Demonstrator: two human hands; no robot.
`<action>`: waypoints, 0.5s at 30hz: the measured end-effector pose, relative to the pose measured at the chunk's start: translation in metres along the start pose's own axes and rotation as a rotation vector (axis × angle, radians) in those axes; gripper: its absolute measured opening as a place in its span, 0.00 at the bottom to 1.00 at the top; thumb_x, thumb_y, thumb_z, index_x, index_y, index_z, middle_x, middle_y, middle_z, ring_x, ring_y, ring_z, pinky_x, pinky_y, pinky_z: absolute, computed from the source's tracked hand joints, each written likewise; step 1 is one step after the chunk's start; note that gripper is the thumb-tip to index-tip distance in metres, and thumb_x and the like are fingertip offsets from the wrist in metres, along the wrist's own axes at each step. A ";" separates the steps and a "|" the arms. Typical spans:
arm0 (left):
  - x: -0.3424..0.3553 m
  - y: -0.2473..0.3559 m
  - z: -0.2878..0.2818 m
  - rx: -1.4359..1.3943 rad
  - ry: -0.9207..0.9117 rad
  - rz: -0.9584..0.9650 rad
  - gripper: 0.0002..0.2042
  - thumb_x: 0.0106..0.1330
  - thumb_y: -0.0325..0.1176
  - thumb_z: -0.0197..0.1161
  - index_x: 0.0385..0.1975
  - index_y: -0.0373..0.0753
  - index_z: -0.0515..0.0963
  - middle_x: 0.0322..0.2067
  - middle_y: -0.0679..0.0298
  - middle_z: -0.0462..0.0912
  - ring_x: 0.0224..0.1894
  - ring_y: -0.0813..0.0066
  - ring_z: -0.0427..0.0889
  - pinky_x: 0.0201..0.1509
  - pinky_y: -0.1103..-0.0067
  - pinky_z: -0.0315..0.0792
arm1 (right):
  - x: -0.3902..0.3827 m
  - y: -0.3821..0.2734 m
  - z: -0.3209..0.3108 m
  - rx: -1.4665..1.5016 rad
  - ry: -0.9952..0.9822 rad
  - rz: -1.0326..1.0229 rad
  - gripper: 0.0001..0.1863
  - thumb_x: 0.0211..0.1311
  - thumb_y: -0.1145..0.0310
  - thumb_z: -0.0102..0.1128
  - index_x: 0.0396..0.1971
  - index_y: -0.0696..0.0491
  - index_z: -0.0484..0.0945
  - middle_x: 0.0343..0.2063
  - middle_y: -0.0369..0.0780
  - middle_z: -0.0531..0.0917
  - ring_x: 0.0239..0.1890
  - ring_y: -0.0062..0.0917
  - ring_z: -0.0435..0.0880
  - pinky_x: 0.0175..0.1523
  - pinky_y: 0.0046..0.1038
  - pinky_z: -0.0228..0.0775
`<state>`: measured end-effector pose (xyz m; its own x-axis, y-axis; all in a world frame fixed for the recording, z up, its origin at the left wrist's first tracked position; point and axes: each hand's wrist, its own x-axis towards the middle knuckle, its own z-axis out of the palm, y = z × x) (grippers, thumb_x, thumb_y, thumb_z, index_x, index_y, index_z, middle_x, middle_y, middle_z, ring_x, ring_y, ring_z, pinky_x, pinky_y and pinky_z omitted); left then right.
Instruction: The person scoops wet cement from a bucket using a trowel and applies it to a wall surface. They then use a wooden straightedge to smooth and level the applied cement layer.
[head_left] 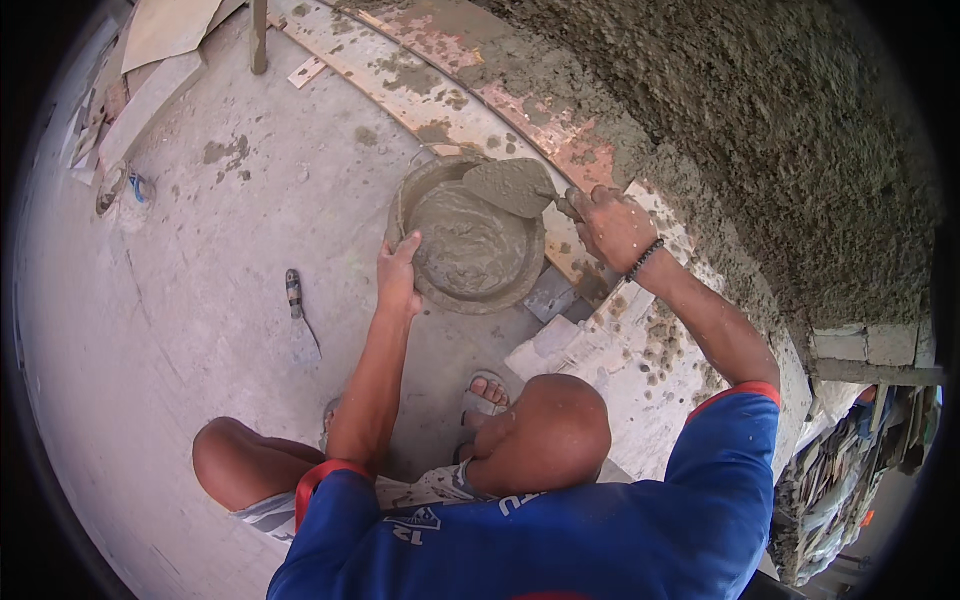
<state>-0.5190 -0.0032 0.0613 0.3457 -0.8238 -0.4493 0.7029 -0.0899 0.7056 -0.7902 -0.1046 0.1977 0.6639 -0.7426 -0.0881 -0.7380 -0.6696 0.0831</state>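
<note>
I count two hands in my view, one bucket, one trowel and one scraper. The round bucket [533,272] stands on the grey floor [200,330], close by the edge where the floor meets a long, spattered board [470,122]. In it I see wet grey mortar [465,250], its surface swirled and below the rim, with more smeared up the inner wall. My left hand [398,275] has its grip closed on the bucket's left rim, thumb uppermost; the fingers on the outer side are mostly hidden from me. My right hand [612,232] wears one dark beaded bracelet [645,260], its grip wrapped around the trowel's handle. The trowel [508,187] reaches over the bucket's upper right side, blade coated with mortar; whether the blade touches the rim I cannot tell. The single scraper [297,308] lies on the floor left of my left forearm, dark handle pointing away from me. One wooden post [259,40] rises near the floor's far edge, and a rough mortar surface [720,110] fills the upper right.
</note>
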 end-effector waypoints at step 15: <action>0.006 -0.004 -0.015 -0.055 -0.026 -0.041 0.28 0.64 0.32 0.63 0.63 0.36 0.61 0.55 0.53 0.73 0.54 0.59 0.77 0.56 0.64 0.76 | -0.001 -0.029 0.051 0.537 -0.135 -0.042 0.21 0.54 0.62 0.62 0.46 0.56 0.76 0.31 0.56 0.82 0.39 0.52 0.81 0.46 0.47 0.73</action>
<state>-0.5103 0.0007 0.0481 0.3005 -0.8343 -0.4623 0.7491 -0.0936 0.6558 -0.7759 -0.0838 0.1445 0.6989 -0.6838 -0.2096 -0.6925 -0.5736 -0.4375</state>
